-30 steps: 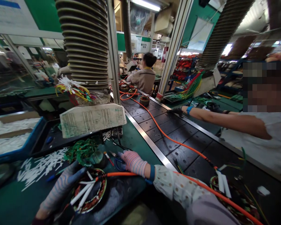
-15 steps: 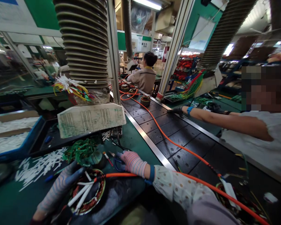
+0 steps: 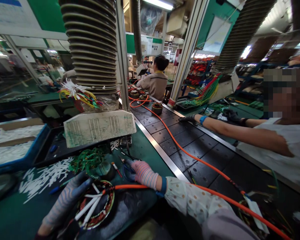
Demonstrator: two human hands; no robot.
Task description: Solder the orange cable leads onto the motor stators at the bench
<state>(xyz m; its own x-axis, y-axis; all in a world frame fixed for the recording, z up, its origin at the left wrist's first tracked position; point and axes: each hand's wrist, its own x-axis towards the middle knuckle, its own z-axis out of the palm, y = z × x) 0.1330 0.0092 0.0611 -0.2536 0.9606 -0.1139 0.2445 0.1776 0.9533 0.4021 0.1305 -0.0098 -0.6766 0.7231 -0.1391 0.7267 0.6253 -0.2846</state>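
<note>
A round motor stator [image 3: 108, 210] with copper windings lies in front of me on the bench. White sleeves [image 3: 86, 208] cover its leads, and an orange cable [image 3: 132, 186] runs from it to the right. My left hand [image 3: 66, 196], in a striped glove, is at the stator's left rim, thumb and fingers against the edge. Beyond the stator, my right hand [image 3: 143, 171], also gloved, is closed around blue-handled pliers [image 3: 126, 171], their tip pointing away to the left. The right forearm passes over the orange cable.
Loose white sleeves [image 3: 45, 176], green wires [image 3: 87, 160] and a small brush [image 3: 116, 169] lie on the bench. A blue bin [image 3: 37, 141] stands left. Right runs a conveyor [image 3: 180, 140] carrying stators; across it a co-worker's arm [image 3: 235, 131] reaches over the edge.
The whole view has shifted slightly. Both my hands keep their places, at the stator and around the pliers. The co-worker's farther hand shows more clearly, near something white.
</note>
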